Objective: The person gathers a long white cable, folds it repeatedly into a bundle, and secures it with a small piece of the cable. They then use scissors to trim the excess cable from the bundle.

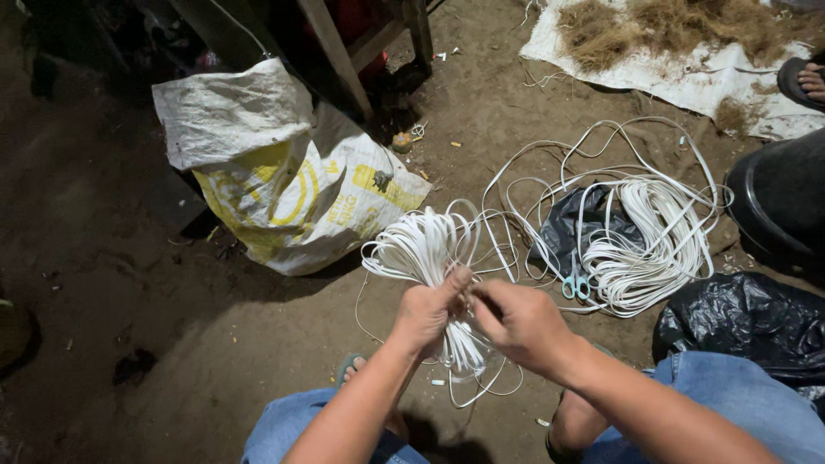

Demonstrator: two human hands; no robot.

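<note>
White cord bundle: left hand clenched round its waist; right hand at 3 o'clock pinching a strand; keep wraps taut, even

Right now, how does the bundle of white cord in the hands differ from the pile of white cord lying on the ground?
The held bundle is gathered into tight, even loops, gripped by the left hand with the right hand at its middle. The ground pile lies loose and sprawling on the dirt floor, strands trailing outward, scissors resting against it. The pile looks larger. Both are the same flat white cord.
</note>
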